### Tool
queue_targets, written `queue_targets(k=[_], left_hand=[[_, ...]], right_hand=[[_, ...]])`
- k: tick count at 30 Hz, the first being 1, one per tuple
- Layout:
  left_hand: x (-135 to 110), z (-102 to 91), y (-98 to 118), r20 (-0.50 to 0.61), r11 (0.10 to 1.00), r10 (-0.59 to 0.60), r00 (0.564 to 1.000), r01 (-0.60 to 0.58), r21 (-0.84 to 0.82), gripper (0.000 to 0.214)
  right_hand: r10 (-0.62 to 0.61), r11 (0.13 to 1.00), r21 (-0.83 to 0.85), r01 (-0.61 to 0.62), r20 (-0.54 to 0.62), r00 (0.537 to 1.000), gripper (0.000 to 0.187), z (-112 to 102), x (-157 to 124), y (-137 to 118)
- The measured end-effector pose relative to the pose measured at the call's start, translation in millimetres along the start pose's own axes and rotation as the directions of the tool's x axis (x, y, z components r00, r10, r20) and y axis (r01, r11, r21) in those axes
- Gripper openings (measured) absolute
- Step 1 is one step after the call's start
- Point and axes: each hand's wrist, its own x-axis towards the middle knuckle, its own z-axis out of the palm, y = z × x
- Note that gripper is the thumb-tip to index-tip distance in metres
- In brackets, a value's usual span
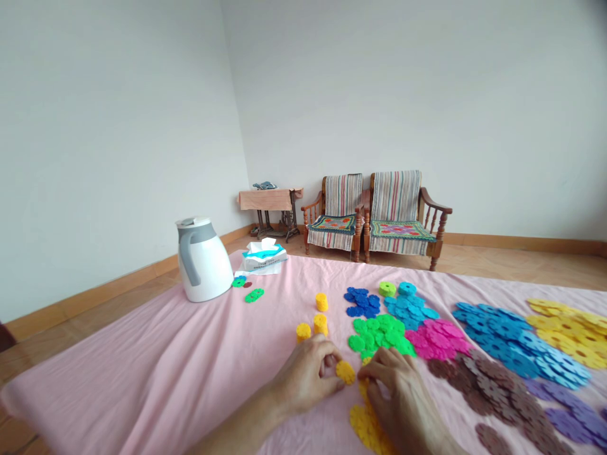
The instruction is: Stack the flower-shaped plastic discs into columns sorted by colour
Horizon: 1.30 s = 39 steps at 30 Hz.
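Note:
Between the thumb and fingers of my left hand (310, 373) is a yellow notched plastic disc (345, 372), its face turned toward me. My right hand (396, 388) is bent over the loose yellow discs (364, 428) at the near edge, with its fingers closed on a yellow disc that they partly cover. Just past my left hand stand two short stacks of yellow discs, one on the left (303, 332) and one on the right (320, 325). A third yellow stack (321, 302) is farther back. Green discs (379, 333) lie in a pile beyond my right hand.
Pink discs (439, 338), dark blue discs (363, 302), light blue discs (410, 311), brown discs (497, 385) and purple discs (569, 407) lie in piles on the pink cloth (180, 366). A white jug (203, 262) and a tissue pack (263, 256) stand at the back left. Two chairs (396, 215) are beyond.

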Motion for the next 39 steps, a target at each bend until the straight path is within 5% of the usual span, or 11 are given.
queue_targets(k=[16, 24, 39], left_hand=[[0, -1.0, 0, 0.005, 1.000, 0.004, 1.000, -0.004, -0.017, 0.024], [0, -1.7, 1, -0.003, 0.999, 0.032, 0.999, -0.032, 0.030, 0.023], [-1, -2.1, 2, 0.018, 0.998, 0.033, 0.999, -0.034, 0.053, 0.022]], right_hand=[[-0.045, 0.998, 0.052, 0.043, 0.027, 0.999, 0.027, 7, 0, 3], [0.030, 0.990, -0.132, -0.042, -0.091, 0.995, 0.030, 0, 2, 17], [-0.005, 0.984, -0.180, -0.003, -0.042, 0.999, 0.020, 0, 3, 22]])
